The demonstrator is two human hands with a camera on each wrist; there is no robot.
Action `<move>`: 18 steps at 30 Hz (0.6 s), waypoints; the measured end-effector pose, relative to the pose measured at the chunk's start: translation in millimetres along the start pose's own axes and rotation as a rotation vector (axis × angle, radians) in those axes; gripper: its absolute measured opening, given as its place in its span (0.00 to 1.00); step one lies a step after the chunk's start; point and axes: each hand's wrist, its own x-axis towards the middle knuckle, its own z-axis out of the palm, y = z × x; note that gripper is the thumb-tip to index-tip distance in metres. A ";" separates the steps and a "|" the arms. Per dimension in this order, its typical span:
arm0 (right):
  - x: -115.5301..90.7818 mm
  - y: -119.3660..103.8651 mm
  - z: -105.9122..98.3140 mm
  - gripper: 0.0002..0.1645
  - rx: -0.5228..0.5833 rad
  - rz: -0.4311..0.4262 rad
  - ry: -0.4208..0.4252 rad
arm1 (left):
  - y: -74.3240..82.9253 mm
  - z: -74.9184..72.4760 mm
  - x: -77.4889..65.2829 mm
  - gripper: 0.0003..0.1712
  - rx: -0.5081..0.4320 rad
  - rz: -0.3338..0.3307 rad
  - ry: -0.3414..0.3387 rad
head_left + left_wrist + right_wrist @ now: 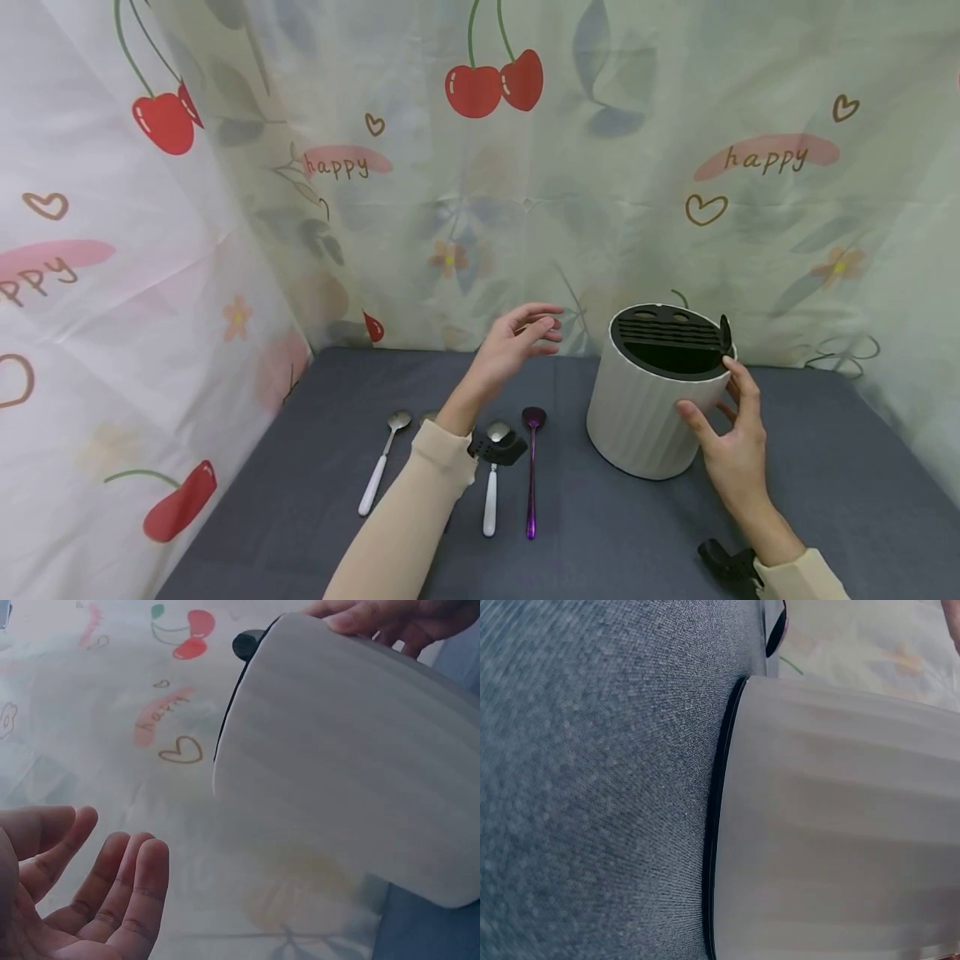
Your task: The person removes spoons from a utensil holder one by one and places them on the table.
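A pale ribbed utensil holder [648, 425] stands upright on the dark grey cloth, with a black slotted top [660, 329] and a small raised tab at its right rim. My right hand [738, 437] holds it by the right side, thumb on the front wall and fingertips near the rim. In the left wrist view the right hand [397, 619] shows along the holder's upper edge. Left of the holder, my left hand [521, 337] hovers with fingers loosely bent and nothing in them. Seen from its own wrist, the left hand [97, 892] is apart from the holder wall [337, 750].
Spoons lie in a row on the cloth [585, 542]: a white-handled one [375, 479] at left, another white-handled one [490, 500], and a purple one [532, 475]. Another spoon is mostly hidden under the left forearm. A printed curtain [420, 208] hangs behind.
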 end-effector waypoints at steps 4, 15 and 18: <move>1.0 -0.4 -0.1 0.53 0.005 0.006 0.002 | 3.0 12.6 5.0 0.21 -0.019 0.004 -0.030; 0.4 -1.1 -0.3 0.53 0.006 0.018 0.000 | 11.0 39.3 18.4 0.20 -0.041 0.038 -0.070; 1.2 -0.2 -0.5 0.54 0.005 0.013 0.001 | 13.7 45.1 19.9 0.21 -0.053 0.047 -0.083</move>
